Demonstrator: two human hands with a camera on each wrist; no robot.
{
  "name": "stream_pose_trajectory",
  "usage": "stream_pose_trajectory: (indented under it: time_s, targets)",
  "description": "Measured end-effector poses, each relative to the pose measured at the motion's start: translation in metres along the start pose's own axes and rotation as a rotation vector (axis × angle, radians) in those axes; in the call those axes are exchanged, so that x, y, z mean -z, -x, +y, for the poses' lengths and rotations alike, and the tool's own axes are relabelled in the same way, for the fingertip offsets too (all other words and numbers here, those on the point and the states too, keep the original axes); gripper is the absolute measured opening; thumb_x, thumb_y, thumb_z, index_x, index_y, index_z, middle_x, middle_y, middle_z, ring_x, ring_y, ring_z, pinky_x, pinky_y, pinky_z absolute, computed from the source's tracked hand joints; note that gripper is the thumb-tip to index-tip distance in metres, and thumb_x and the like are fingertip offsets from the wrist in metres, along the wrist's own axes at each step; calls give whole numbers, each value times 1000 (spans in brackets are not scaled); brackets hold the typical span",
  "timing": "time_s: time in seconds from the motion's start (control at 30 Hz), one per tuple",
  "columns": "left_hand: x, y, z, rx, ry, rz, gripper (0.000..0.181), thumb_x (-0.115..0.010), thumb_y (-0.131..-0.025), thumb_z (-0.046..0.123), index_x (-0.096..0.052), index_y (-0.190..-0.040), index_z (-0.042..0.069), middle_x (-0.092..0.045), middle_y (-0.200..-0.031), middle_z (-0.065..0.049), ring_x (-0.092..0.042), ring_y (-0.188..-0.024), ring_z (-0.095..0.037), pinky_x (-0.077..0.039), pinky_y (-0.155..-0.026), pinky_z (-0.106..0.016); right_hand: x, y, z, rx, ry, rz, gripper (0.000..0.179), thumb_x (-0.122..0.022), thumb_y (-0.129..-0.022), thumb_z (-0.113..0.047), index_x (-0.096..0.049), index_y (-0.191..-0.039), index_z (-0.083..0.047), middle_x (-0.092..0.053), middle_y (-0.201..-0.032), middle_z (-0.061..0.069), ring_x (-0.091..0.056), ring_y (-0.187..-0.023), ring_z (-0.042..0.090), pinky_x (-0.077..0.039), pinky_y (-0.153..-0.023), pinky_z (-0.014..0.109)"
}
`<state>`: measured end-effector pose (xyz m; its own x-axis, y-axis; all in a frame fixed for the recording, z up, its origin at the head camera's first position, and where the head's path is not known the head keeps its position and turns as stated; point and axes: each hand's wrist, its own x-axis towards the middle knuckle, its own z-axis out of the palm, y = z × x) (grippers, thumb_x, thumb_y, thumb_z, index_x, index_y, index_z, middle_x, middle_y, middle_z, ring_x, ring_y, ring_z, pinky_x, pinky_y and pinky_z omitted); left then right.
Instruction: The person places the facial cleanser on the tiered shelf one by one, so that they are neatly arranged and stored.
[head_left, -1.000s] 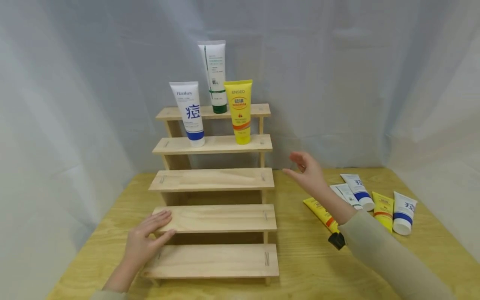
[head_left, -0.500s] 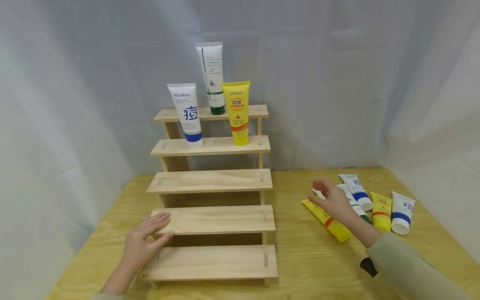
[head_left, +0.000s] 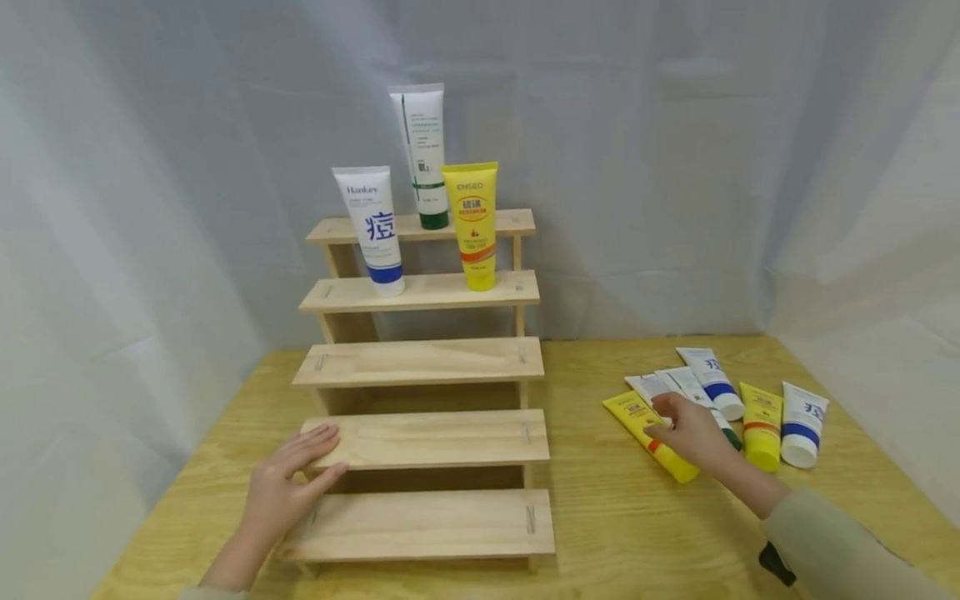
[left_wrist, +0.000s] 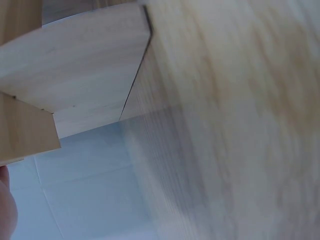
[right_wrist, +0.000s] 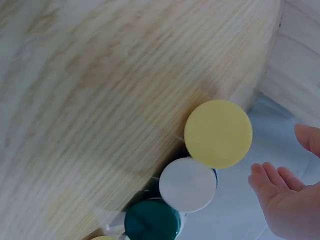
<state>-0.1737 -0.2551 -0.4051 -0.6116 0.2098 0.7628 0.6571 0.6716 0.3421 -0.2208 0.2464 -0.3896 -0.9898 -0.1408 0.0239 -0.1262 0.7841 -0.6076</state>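
Observation:
My left hand rests at the left end of a step of the pale wooden display stand, its fingers flat over the board and its thumb extended along the front edge. Part of that hand shows beside the wood in the left wrist view. On the right, my right hand hovers over a lying yellow tube, thumb and fingers apart with nothing between them. White tubes lie partly behind this hand. In the right wrist view, the fingers are separated, beside a yellow cap and a white cap.
Upright on the stand are a white green-capped tube, a white-and-blue tube and a yellow tube. Farther right on the table lie another yellow tube and white-and-blue tubes. Pale sheeting encloses the back and sides.
My right hand has moved from beside the stand, right and down to the lying yellow tube. The left hand stays on the same step.

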Motion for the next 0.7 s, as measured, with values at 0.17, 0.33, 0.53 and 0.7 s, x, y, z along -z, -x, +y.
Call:
stream_pose_trajectory:
  time_s: [0.17,0.33,0.53,0.7]
  targets:
    - [1,0,1,5,-3,-4,39,-79,-59,11,-67,-95,2,-62,-103,-13,-47,-107,3,-31,-101,-23,1,2,5,0,23,-27,45,-62,-83,-15,-45,-115,10,-51,-111,29,-51,-96,38,-47,-79,47]
    - [0,0,1,-1,-3,0,38,-79,-59,11,-67,-94,2,-62,-103,-14,-47,-107,3,-30,-101,-21,0,4,12,2,51,-41,44,-62,-82,-13,-46,-114,12,-52,-108,29,-52,-96,38,-48,-77,47]
    - [1,0,1,7,-5,-4,38,-79,-58,11,-67,-93,2,-62,-103,-14,-46,-107,4,-30,-101,-22,-3,4,15,-18,95,-58,42,-62,-82,-11,-46,-112,14,-54,-105,29,-51,-97,39,-47,-78,47]
    - [0,0,0,6,-9,-7,38,-79,-59,12,-67,-93,2,-62,-103,-14,-46,-107,3,-31,-101,-24,-4,4,16,-20,110,-68,40,-62,-81,-8,-47,-111,14,-55,-103,28,-52,-95,38,-48,-76,45]
